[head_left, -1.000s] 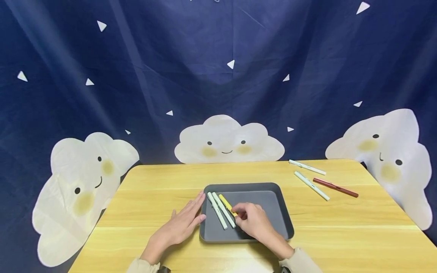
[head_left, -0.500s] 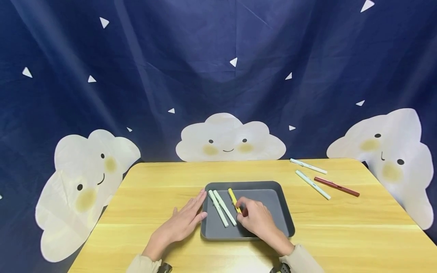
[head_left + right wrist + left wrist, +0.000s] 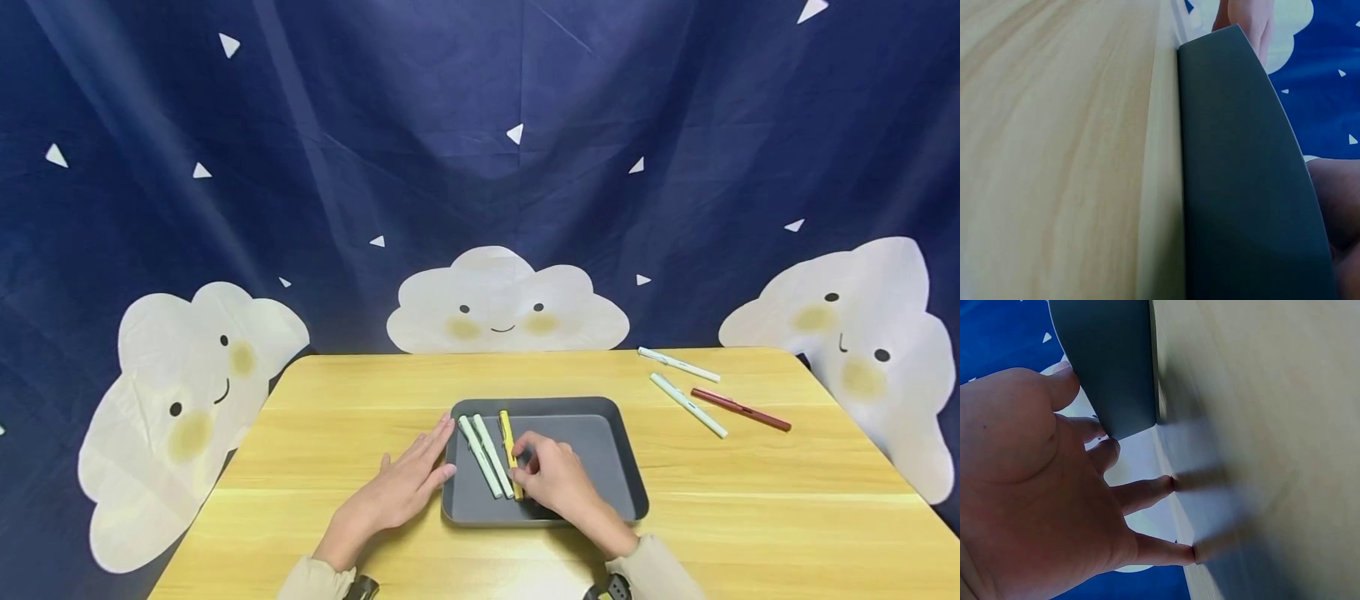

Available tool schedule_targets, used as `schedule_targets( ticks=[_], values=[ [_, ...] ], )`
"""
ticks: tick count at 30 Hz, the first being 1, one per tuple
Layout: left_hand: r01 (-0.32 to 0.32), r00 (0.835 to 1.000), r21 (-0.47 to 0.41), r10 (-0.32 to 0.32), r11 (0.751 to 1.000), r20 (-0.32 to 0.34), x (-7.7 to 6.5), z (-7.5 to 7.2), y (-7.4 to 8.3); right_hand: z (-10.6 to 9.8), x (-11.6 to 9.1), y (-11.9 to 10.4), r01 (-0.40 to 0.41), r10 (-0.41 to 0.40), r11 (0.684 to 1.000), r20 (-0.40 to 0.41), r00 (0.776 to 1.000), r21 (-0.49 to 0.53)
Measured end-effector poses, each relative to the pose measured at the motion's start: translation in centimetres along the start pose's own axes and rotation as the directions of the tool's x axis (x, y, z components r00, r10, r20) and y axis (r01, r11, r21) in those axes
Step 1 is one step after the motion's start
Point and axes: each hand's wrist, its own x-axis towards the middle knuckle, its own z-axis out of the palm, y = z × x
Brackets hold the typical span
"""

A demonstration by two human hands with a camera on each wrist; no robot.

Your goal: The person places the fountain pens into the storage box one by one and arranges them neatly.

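In the lower middle of the head view, a yellow pen (image 3: 506,432) is pinched between the thumb and forefinger of the right hand (image 3: 557,477), inside a dark gray tray (image 3: 596,446). Just left of it, two pale green pens (image 3: 480,458) are laid side by side, slanted; its lower end is set close to theirs, though contact cannot be told. The tray's left rim is touched by the left hand (image 3: 403,492), its fingers extended and nothing gripped. Toward the right of the frame, a white pen (image 3: 678,364), a pale mint pen (image 3: 687,405) and a dark red pen (image 3: 741,409) are spread on the wooden surface (image 3: 360,404).
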Motion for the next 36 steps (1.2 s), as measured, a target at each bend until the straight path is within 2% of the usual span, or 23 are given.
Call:
schedule_targets(
  ticks=[12,17,25,36],
  values=[
    [0.009,1.0,-0.005,-0.009,1.0,-0.003,0.0,0.0,-0.1,1.3,0.6,-1.0,-0.038,0.03,0.991,0.064,0.997,0.13],
    [0.011,1.0,-0.012,-0.011,1.0,0.0,0.1,0.0,0.0,1.4,0.7,-0.9,-0.048,0.041,0.991,0.064,0.997,0.124],
    [0.015,1.0,-0.017,-0.015,1.0,0.004,0.1,-0.1,0.0,1.4,0.6,-0.9,-0.001,-0.01,0.991,0.079,0.997,0.137],
    [0.014,1.0,-0.017,-0.014,1.0,0.004,0.0,0.0,0.0,1.6,0.7,-0.5,0.1,-0.1,0.995,-0.015,0.995,-0.01]
  ],
)
